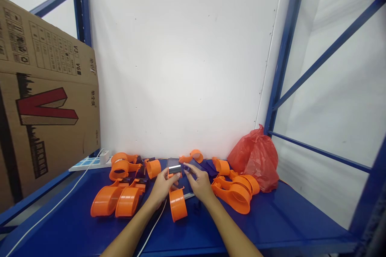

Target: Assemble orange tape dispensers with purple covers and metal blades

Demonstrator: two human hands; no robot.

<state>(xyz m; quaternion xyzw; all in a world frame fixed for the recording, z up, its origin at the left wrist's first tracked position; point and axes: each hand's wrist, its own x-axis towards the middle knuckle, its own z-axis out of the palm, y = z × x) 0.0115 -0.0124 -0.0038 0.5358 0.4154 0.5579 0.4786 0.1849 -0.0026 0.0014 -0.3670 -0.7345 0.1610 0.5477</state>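
Observation:
My left hand (162,186) pinches a small dark part with a shiny metal strip (174,168) between thumb and fingers. My right hand (199,182) is closed beside it, its fingertips on the same part from the right. Just below the hands an orange plastic tape-dispenser piece (177,204) stands on the blue shelf (271,221). More orange dispenser shells lie to the left (116,200) and to the right (237,192). Dark blue pieces (208,165) lie behind the hands.
A red plastic bag (256,156) sits at the back right. A large cardboard box (45,104) stands at the left, with a white power strip (90,161) and a white cable (54,208) beside it. Blue rack posts frame both sides; a white wall is behind.

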